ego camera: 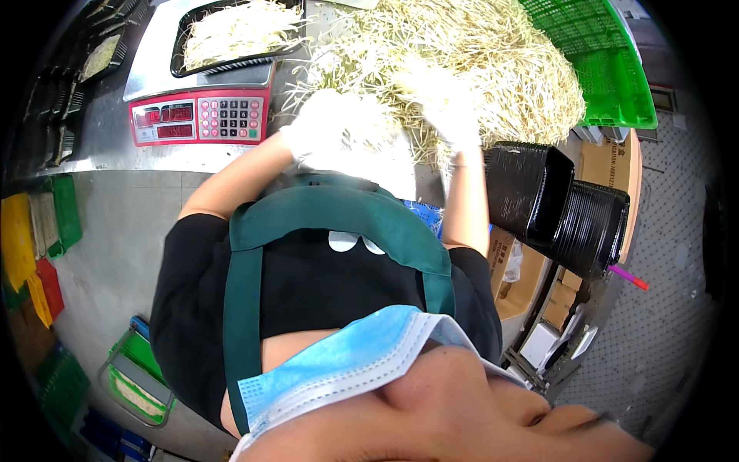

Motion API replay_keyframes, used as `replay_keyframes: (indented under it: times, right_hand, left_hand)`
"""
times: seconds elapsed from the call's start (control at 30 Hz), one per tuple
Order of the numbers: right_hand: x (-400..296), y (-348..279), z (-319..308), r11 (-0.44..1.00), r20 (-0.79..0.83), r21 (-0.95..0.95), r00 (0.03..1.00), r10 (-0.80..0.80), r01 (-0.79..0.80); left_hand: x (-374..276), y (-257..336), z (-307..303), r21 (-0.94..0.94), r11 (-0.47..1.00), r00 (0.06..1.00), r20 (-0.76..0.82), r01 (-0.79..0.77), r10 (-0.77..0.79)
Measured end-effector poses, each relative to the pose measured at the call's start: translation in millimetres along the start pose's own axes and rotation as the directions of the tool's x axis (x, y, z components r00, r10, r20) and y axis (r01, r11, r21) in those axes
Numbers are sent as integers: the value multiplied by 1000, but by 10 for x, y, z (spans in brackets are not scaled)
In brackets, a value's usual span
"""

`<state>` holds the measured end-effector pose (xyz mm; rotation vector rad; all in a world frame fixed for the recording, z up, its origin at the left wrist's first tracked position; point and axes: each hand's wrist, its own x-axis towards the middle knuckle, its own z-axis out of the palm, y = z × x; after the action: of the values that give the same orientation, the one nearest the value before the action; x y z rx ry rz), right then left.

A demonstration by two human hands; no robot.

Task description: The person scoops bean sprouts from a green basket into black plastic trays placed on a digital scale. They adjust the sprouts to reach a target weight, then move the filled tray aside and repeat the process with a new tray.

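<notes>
A large loose pile of bean sprouts (pixel 508 75) lies on the metal table before me. My left hand (pixel 329 130), in a white glove, is at the near left side of the pile, with sprouts beside its fingers. Also gloved in white, my right hand (pixel 447 112) reaches into the near middle of the heap. Glare washes out both gloves, so the fingers and any sprouts in them are hard to make out. To the left, a black plastic tray (pixel 182 49) filled with sprouts rests on the plate of a red digital scale (pixel 265 110).
A green plastic crate (pixel 612 86) stands at the far right of the pile. Stacked black plastic trays (pixel 522 185) sit by my right forearm, above cardboard boxes (pixel 522 289). More black trays (pixel 49 110) line the left. Colored crates (pixel 69 216) stand on the floor.
</notes>
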<state>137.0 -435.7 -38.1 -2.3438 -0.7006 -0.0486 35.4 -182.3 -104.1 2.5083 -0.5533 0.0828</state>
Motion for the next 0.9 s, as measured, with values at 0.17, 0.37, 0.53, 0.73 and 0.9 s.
replay_keyframes:
  times: [0.17, 0.37, 0.53, 0.73, 0.9]
  right_hand:
    - [-53, -65, 186, 989, 324, 94, 943, 75, -111]
    - [-17, -472, 408, 992, 275, 49, 956, 97, -115]
    - [-138, -729, 699, 926, 141, -333, 962, 234, -177]
    - [23, -44, 172, 948, 229, 319, 970, -81, 4]
    - [319, -721, -225, 996, 20, 46, 997, -80, 79]
  left_hand:
    - [-46, 26, -363, 376, 926, 997, 72, -14, -15]
    - [-70, -167, 34, 194, 981, 999, -42, -5, 14]
    - [336, 157, -384, 161, 984, 929, 346, 78, -131]
    - [203, -154, -656, 400, 915, 943, 278, 57, -181]
    - [-243, 244, -1297, -2, 986, 979, 123, -164, 163]
